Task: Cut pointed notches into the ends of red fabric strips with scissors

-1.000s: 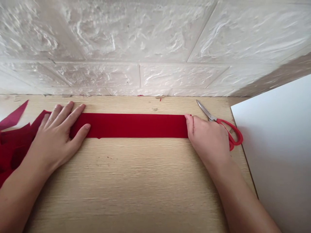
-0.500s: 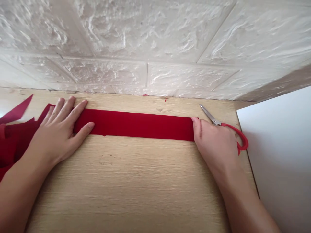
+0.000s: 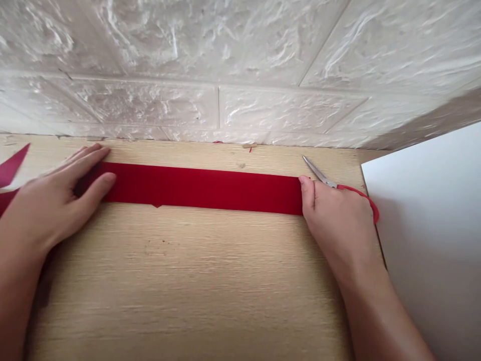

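Observation:
A long strip of red felt-like fabric [image 3: 203, 188] lies flat across the wooden tabletop [image 3: 188, 281], with a small notch in its lower edge. My left hand [image 3: 62, 198] rests on the strip's left part, fingers spread and flat. My right hand [image 3: 338, 220] presses on the strip's right end, thumb at its edge and fingers hidden. Beside that hand lie red-handled scissors [image 3: 319, 174], blades pointing to the far left. The hand covers their pivot and much of the handle. Loose red fabric pieces [image 3: 11, 168] stick out at the left edge.
A white embossed brick-pattern wall panel [image 3: 225, 65] rises behind the table. A white board [image 3: 428, 250] stands at the table's right edge. Small red thread bits [image 3: 250, 149] lie at the base of the wall.
My left hand has slid left along the strip, showing more of it. Less of the loose fabric is in view. My right hand now covers more of the scissors' handle.

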Demonstrator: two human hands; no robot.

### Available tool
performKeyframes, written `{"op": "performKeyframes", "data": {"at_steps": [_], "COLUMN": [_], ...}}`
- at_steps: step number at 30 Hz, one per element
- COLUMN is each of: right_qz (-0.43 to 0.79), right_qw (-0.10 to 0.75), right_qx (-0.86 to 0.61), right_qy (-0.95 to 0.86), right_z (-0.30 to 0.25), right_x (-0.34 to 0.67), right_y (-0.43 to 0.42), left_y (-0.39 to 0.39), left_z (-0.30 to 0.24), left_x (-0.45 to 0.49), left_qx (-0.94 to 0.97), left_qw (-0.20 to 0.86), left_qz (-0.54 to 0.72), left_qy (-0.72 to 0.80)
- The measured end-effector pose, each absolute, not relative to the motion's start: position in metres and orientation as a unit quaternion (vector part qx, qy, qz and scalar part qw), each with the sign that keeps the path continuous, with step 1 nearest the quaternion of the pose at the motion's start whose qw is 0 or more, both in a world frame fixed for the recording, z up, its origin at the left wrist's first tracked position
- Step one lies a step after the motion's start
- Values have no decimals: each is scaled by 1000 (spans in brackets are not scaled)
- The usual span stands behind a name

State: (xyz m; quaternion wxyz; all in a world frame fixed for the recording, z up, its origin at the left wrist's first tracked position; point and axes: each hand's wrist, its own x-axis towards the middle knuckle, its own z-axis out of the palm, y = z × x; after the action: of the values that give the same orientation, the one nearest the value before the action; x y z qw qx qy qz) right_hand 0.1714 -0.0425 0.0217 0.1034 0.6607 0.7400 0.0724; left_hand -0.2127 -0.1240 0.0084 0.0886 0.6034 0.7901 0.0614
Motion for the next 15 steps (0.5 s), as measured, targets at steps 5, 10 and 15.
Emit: {"op": "performKeyframes", "data": {"at_steps": [5,10,15], "right_qz": [70,74,75], "right_qw": [112,118,122], "right_qx": [658,661,662], "right_qy": [742,737,735], "right_z": [23,24,23], "right_x": [172,171,169], "right_y": [-42,-43,-42], "left_y": [-120,-120,-120], "left_z": [6,7,9], "left_x": [-221,-214,-203], "left_qx": [609,611,609], "left_qw": [96,89,78], "left_qz": [13,13,16], "left_qy": [787,786,789]}}
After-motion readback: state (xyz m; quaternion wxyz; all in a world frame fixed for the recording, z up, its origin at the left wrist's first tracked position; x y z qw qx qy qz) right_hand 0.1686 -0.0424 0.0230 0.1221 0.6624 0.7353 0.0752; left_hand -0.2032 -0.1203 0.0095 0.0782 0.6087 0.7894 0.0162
